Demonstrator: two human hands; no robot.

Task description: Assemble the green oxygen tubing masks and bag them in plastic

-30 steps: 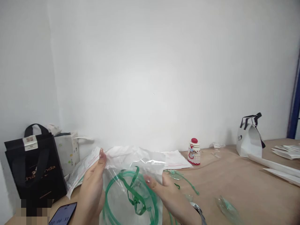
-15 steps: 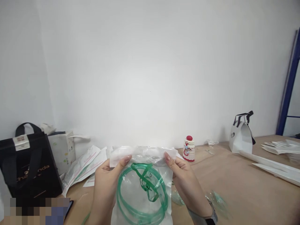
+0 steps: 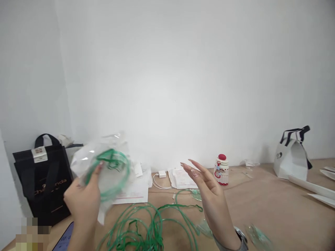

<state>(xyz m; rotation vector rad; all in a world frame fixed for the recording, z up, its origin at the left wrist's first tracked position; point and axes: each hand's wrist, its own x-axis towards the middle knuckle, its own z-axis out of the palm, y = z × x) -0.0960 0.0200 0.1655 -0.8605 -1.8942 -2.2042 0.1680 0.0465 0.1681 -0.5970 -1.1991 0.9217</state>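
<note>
My left hand (image 3: 85, 195) is closed on a clear-and-white plastic pouch (image 3: 81, 157), raised at the left and blurred by motion. Inside the pouch lies coiled green tubing (image 3: 127, 167) with a green strap (image 3: 107, 155). My right hand (image 3: 206, 188) is in the air right of centre, fingers stretched out, holding nothing. Below and between the hands, a tangle of loose green tubing (image 3: 154, 223) with green straps lies on the brown-covered table. Clear greenish mask-like pieces (image 3: 205, 228) lie partly hidden behind my right wrist.
A black bag (image 3: 44, 188) and a phone (image 3: 64, 238) are at the left. White packets (image 3: 134, 193) lie near the wall beside a charger (image 3: 162, 174). A red-topped bottle (image 3: 221, 170), a white bag (image 3: 291, 160) and white folded packaging (image 3: 311, 186) are on the right. Another clear piece (image 3: 258, 237) lies at front right.
The pouch has moved from between both hands up to the left in my left hand. My right hand has let go and opened. The tangled tubing on the table now shows.
</note>
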